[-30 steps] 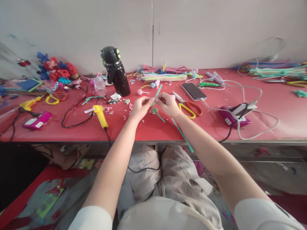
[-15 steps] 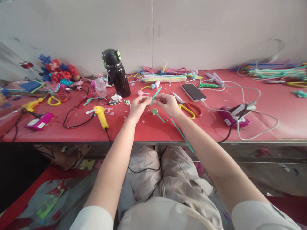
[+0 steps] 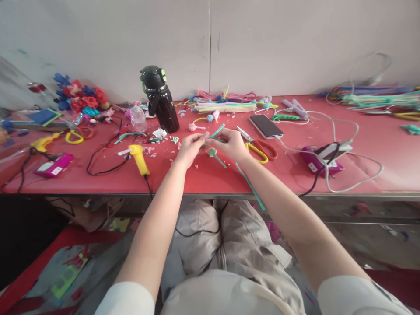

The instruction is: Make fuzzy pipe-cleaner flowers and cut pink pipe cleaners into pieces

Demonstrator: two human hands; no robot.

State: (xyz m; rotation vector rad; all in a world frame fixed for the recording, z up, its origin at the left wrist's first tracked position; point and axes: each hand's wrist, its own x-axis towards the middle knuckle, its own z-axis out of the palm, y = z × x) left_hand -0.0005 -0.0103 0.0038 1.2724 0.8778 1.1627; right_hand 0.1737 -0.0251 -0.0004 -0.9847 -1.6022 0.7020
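Observation:
Above the middle of the red table, my left hand (image 3: 190, 148) and my right hand (image 3: 231, 144) meet at the fingertips. Both are closed in a pinch on a green pipe cleaner (image 3: 218, 130), whose upper end sticks up between them. A longer green length (image 3: 251, 188) trails from below my right hand over the table's front edge; whether it is the same piece is hidden. Just under my fingers lies a small green pipe-cleaner flower (image 3: 212, 152) with a short stem. Scissors with yellow and red handles (image 3: 257, 152) lie close to the right of my right hand.
A yellow glue gun (image 3: 139, 159) lies on the left, its cord hanging over the edge. Behind stand a black bottle (image 3: 163, 107) and pipe-cleaner bundles (image 3: 226, 106). To the right are a phone (image 3: 265, 126), white cables and a purple power strip (image 3: 315, 159).
The pipe cleaner's upper end has tilted lower and to the right. My right hand's fingers have shifted slightly around it; my left hand stays nearly in place.

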